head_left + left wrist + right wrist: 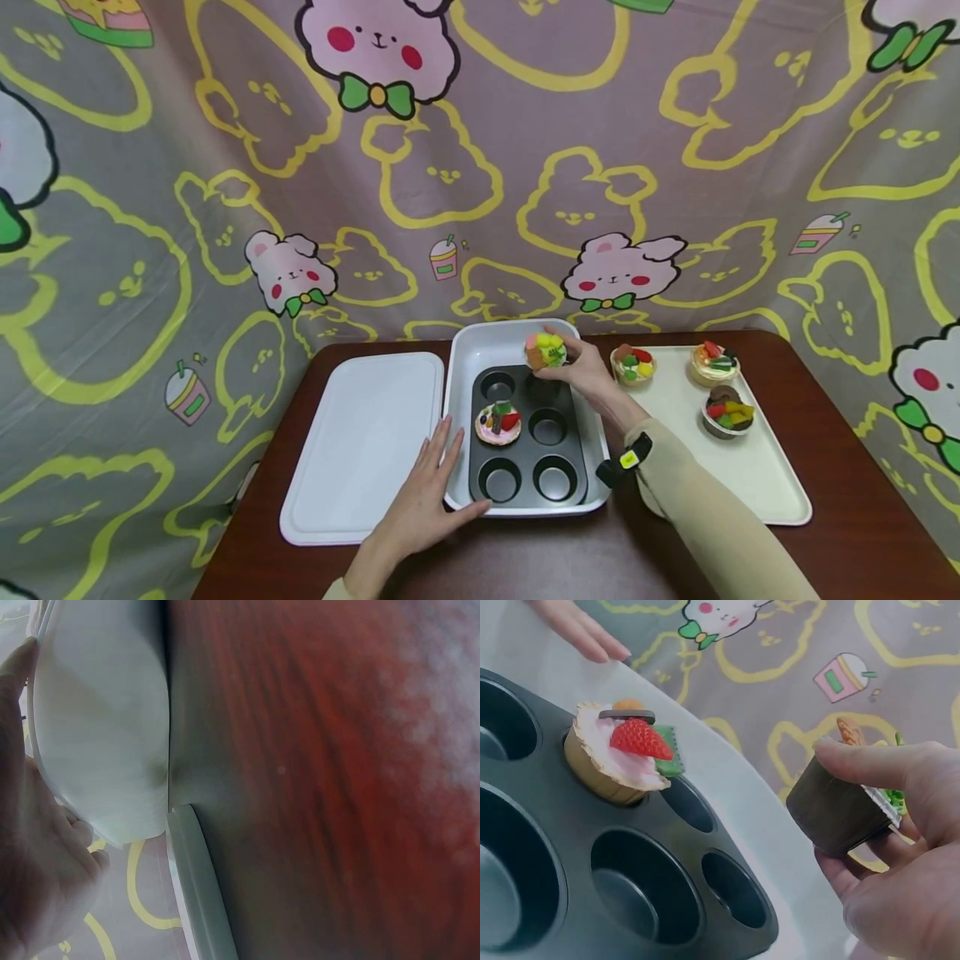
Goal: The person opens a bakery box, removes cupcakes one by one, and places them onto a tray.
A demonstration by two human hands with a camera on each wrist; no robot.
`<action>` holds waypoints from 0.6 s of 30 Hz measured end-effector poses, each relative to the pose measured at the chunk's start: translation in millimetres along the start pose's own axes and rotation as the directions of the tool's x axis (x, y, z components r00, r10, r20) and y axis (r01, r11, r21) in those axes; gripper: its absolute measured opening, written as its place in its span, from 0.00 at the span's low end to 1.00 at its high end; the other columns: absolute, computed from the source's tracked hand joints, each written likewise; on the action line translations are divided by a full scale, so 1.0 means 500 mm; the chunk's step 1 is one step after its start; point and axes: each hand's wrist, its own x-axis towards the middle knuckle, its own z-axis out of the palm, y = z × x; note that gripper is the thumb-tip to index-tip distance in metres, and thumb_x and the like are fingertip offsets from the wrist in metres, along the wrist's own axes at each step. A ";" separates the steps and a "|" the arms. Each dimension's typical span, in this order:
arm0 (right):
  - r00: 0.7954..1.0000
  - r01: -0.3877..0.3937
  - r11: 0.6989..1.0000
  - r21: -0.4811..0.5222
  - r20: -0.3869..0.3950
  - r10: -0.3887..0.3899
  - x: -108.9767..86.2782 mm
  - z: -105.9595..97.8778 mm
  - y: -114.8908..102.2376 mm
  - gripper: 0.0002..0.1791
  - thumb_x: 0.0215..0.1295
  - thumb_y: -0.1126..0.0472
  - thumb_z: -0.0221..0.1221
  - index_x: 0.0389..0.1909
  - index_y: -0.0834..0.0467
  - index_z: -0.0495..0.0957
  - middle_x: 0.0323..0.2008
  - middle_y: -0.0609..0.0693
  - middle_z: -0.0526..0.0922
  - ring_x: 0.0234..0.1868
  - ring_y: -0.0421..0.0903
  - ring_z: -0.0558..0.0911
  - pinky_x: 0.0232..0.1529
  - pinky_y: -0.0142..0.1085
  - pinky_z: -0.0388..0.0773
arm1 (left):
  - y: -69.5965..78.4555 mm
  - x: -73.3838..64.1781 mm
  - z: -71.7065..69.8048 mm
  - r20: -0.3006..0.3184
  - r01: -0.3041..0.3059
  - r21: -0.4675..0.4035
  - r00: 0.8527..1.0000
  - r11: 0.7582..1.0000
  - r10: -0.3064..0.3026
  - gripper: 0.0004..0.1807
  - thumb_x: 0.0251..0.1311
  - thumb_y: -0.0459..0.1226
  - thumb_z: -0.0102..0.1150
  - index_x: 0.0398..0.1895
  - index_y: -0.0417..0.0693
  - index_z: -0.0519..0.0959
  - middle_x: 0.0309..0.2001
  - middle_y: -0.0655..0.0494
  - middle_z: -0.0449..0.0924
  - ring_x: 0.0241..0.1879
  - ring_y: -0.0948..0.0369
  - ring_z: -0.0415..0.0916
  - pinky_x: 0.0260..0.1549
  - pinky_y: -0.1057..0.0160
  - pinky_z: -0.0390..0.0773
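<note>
My right hand (592, 375) pinches a small toy tart (545, 353) between thumb and fingers, over the far right corner of the dark muffin tin (522, 452). In the right wrist view its brown cup (836, 810) is tilted, with green and bread-like toppings. A pink-cream tart (498, 423) with a strawberry (639, 739) sits in the tin's middle left cup. The tin lies inside a white bin (467, 354). At the bin's near left edge my left hand (420, 504) rests with straight, spread fingers; in the left wrist view it is at the bin's side wall (101, 727).
A white lid or tray (360, 450) lies left of the bin. On the right, a cream tray (757, 492) carries three more toy tarts: one at its far left corner (632, 365), one at the far right (714, 364) and a dark one (727, 413). A patterned cloth (480, 183) hangs behind.
</note>
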 end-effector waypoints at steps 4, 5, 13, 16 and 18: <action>0.999 -0.028 1.000 -0.004 -0.033 0.028 -0.015 -0.022 0.001 0.49 0.68 0.67 0.74 0.86 0.49 0.64 0.81 0.66 0.71 0.79 0.62 0.69 0.87 0.66 0.55 | 0.001 0.001 0.000 0.001 0.004 0.000 1.000 1.000 -0.004 0.64 0.59 0.75 0.65 0.91 0.54 0.53 0.93 0.53 0.36 0.92 0.48 0.41 0.89 0.38 0.49; 0.999 -0.033 0.999 -0.001 -0.041 0.033 -0.019 -0.027 0.003 0.49 0.68 0.67 0.74 0.87 0.49 0.64 0.81 0.66 0.70 0.80 0.62 0.69 0.87 0.67 0.54 | 0.001 0.001 0.000 0.001 0.004 0.002 1.000 1.000 -0.004 0.64 0.59 0.75 0.65 0.91 0.54 0.53 0.93 0.53 0.36 0.92 0.48 0.41 0.89 0.38 0.49; 0.996 -0.052 0.998 -0.042 -0.081 0.048 -0.066 -0.074 0.012 0.50 0.69 0.65 0.72 0.88 0.51 0.60 0.82 0.67 0.67 0.79 0.64 0.69 0.84 0.64 0.65 | 0.001 0.000 0.000 -0.002 0.004 0.003 1.000 1.000 -0.004 0.65 0.59 0.75 0.65 0.91 0.55 0.53 0.93 0.53 0.35 0.92 0.48 0.41 0.89 0.38 0.50; 0.994 -0.062 0.996 -0.062 -0.090 0.056 -0.083 -0.093 0.019 0.51 0.69 0.64 0.73 0.88 0.51 0.59 0.82 0.69 0.67 0.79 0.65 0.69 0.83 0.64 0.67 | 0.001 0.001 0.000 0.001 0.006 0.001 1.000 1.000 -0.006 0.64 0.59 0.75 0.65 0.91 0.55 0.53 0.93 0.53 0.35 0.92 0.48 0.41 0.89 0.38 0.49; 0.993 -0.070 0.995 -0.073 -0.099 0.063 -0.092 -0.104 0.026 0.51 0.69 0.64 0.73 0.89 0.51 0.58 0.82 0.69 0.66 0.80 0.65 0.69 0.84 0.63 0.67 | 0.001 0.001 0.001 0.002 0.008 0.001 1.000 1.000 -0.008 0.64 0.59 0.75 0.65 0.91 0.55 0.53 0.93 0.54 0.35 0.92 0.48 0.41 0.89 0.38 0.49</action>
